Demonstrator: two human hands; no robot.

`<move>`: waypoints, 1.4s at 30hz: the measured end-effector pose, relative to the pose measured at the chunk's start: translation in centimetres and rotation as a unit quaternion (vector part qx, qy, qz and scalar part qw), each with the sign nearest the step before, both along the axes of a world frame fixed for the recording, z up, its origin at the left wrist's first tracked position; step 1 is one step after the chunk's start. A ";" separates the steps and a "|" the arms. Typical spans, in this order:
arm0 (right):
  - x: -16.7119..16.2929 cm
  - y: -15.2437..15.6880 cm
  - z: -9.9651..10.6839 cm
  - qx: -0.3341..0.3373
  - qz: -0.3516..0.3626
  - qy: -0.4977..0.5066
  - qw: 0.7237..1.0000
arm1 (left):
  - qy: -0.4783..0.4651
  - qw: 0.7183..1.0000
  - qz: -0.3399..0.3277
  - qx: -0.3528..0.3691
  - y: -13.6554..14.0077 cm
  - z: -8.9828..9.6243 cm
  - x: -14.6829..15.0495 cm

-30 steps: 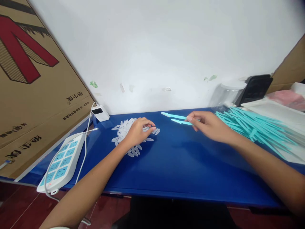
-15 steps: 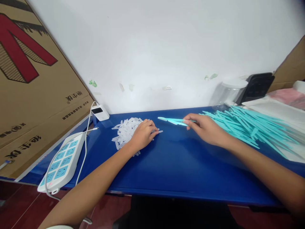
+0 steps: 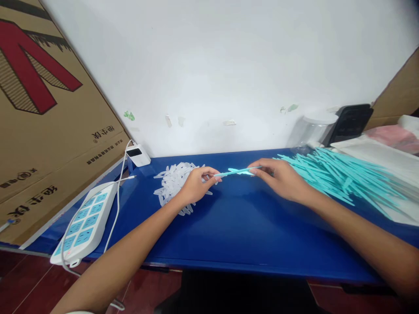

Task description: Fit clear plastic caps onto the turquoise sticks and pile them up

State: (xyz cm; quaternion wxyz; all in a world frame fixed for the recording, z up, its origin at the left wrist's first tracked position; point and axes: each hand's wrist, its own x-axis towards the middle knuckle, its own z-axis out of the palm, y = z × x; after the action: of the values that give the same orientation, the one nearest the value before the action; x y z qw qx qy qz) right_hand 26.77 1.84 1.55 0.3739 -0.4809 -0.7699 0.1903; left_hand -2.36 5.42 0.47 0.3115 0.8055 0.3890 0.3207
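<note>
At the far left stood a cardboard box (image 3: 68, 115) printed with a red shape and dark characters. Beside it, a white power strip (image 3: 85, 221) with light-blue socket panels lay aslant at the edge of the blue table (image 3: 229, 235), a white cable (image 3: 115, 213) running close along its right side. Behind the strip, near the white wall (image 3: 209, 74), a small white device (image 3: 138, 155) showed a dark display. Next came a loose heap of translucent pieces (image 3: 173, 181), partly covered by the left hand (image 3: 197, 183), whose thumb and forefinger were pinched together on the pale left end of a teal stick (image 3: 225, 173); whether a translucent piece also lay between those fingertips could not be told. This stick bridged the gap between the hands, above the table and right of the heap, and appeared to cross a second teal stick (image 3: 244, 172). The right hand (image 3: 278, 178) gripped both sticks near their right ends between thumb and fingers. Beyond it, a pile of teal sticks (image 3: 343, 176) spread partly over white sheeting (image 3: 389, 152). Behind the pile stood a clear container (image 3: 310, 131) with a white lid, a black object (image 3: 350, 124) beside it; farthest right lay a pink item (image 3: 394, 136).
</note>
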 end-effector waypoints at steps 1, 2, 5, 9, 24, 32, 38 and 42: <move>0.0 -0.1 0.1 0.005 0.002 0.007 1.000 | -0.016 1.000 -0.003 -0.018 -0.1 0.2 0.0; 0.0 -0.1 0.2 0.007 0.003 0.013 1.000 | -0.031 0.999 -0.004 -0.033 -0.1 0.4 0.0; 0.0 -0.3 0.4 0.001 0.004 0.020 1.000 | -0.075 0.995 -0.005 -0.072 -0.3 0.7 0.1; -0.1 -0.5 0.7 -0.002 0.026 0.017 1.000 | -0.114 0.988 -0.008 -0.105 -0.5 0.6 0.2; -1.4 -1.7 0.9 -0.006 0.080 0.024 0.996 | -0.158 0.975 -0.020 -0.152 -1.3 0.0 0.8; -1.7 -1.9 0.5 -0.034 0.080 0.047 0.995 | -0.164 0.974 0.001 -0.158 -1.8 0.6 0.8; -1.8 -1.9 0.3 -0.050 0.084 0.066 0.993 | -0.163 0.974 -0.002 -0.158 -1.8 0.6 0.8; -1.9 -1.6 0.2 -0.064 0.071 0.082 0.992 | -0.137 0.983 0.000 -0.124 -1.5 0.3 0.8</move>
State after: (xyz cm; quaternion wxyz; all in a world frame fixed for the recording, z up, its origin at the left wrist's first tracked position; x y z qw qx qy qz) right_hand 24.84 0.21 1.74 0.3894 -0.4309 -0.7550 0.3044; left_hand -1.61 3.93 0.77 0.4595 0.7091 0.3789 0.3775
